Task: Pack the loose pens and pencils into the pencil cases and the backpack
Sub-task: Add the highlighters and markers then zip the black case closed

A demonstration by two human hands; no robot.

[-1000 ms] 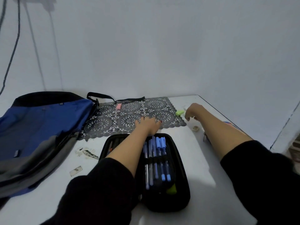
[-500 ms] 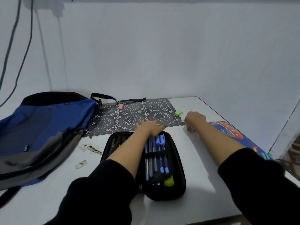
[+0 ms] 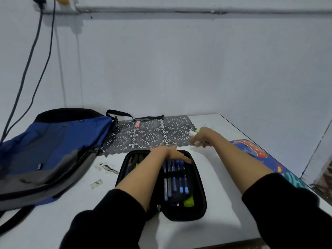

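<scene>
**Right hand picks up the highlighter**

Since half a second ago the right hand (image 3: 203,136) has moved from the bare tabletop (image 3: 224,194) to the corner of the lace mat (image 3: 143,137). Its grip now closes round the white-and-green highlighter (image 3: 193,133) that lay there. The white end sticks out left of the grip.

Just near-left of it, the left hand (image 3: 172,153) rests on the far end of the open black pencil case (image 3: 198,186), grip wide, fingers straight. Inside, blue pens (image 3: 180,178) sit under a strap, long axes running away from the person, caps nearest. A green marker (image 3: 188,203) lies at the near end.

A printed pencil case (image 3: 251,150) lies right of the grip. A blue backpack (image 3: 53,150) lies far left, its tag (image 3: 39,166) too small to read.
</scene>
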